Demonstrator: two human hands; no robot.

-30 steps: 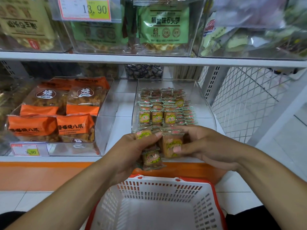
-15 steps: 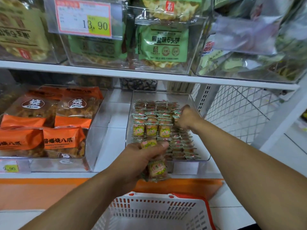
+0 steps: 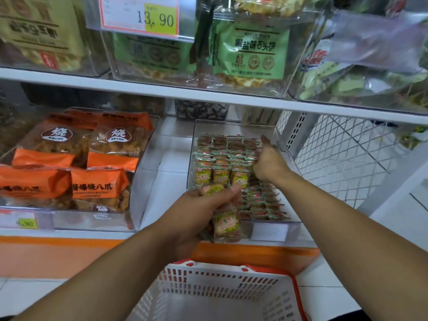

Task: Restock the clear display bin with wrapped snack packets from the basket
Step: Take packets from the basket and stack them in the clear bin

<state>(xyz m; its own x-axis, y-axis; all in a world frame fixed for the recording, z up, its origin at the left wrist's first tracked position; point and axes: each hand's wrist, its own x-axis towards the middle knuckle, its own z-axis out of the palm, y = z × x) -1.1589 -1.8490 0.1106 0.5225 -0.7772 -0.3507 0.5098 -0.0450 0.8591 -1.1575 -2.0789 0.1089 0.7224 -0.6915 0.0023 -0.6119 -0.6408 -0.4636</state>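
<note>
The clear display bin [image 3: 234, 127] sits on the lower shelf, holding several rows of small wrapped snack packets [image 3: 220, 158]. My left hand [image 3: 196, 209] grips a bunch of these packets [image 3: 225, 224] just in front of the bin's front wall. My right hand [image 3: 268, 162] reaches into the bin at its right side, fingers curled down among the packets with the thumb up; what it holds is hidden. The white basket [image 3: 222, 288] with a red rim stands below my arms, and the part of its inside that shows holds nothing.
Left of the bin stands another clear bin of orange snack bags [image 3: 69, 163]. A white shelf board [image 3: 208, 93] runs just above, carrying bins of green and tan bags. A white wire mesh panel [image 3: 342, 154] closes the right side.
My right hand left the bunch held by my left hand, carried a packet into the bin, and has since moved deeper along its right side. The camera has tilted up.
</note>
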